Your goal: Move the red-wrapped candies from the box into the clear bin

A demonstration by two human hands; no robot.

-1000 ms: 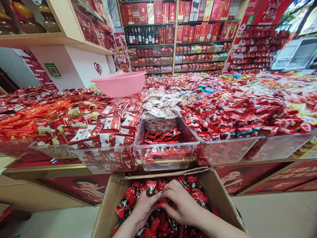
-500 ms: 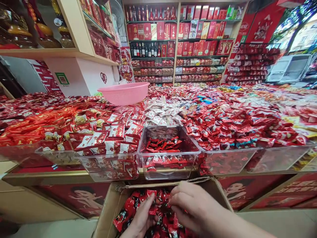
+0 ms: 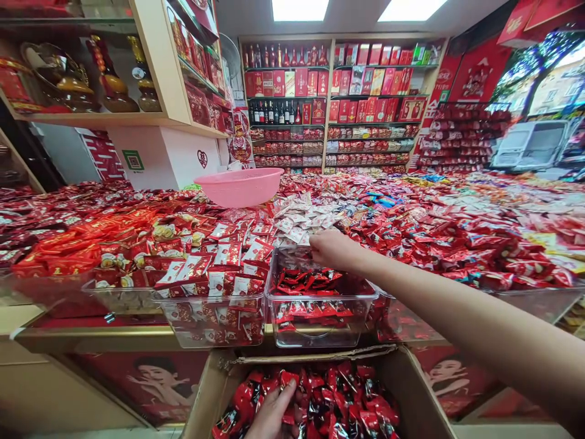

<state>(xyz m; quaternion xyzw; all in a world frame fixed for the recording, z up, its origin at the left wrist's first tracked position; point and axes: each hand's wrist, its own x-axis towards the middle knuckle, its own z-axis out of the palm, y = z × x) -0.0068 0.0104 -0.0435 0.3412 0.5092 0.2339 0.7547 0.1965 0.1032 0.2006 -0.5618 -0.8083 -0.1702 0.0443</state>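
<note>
- Hovering above the rear part of the middle clear plastic bin [image 3: 315, 339], the right hand [image 3: 336, 250] has its fingers curled in; their undersides are hidden, so I cannot tell whether it grips anything.
- Low inside the cardboard carton [image 3: 423, 396], the left hand [image 3: 273, 410] lies among red-and-black wrapped sweets [image 3: 342, 399], thumb up and against the wrappers; the other fingers are largely out of sight, so whether it is closed on a sweet cannot be told.
- Loose sweets spread right across the carton, below its rim, so a large share appears to remain there.
- Red packets [image 3: 311, 281] lie in the middle bin in a shallow layer, well below the rim; it looks only part-filled.
- By contrast, the red-and-white packets [image 3: 228, 253] just to its left and the red packets with blue accents [image 3: 439, 244] to its right are heaped above their bins' rims.
- Directly behind the middle bin sit small white sachets [image 3: 299, 222], with a pink plastic basket [image 3: 242, 189] farther back to the left.
</note>
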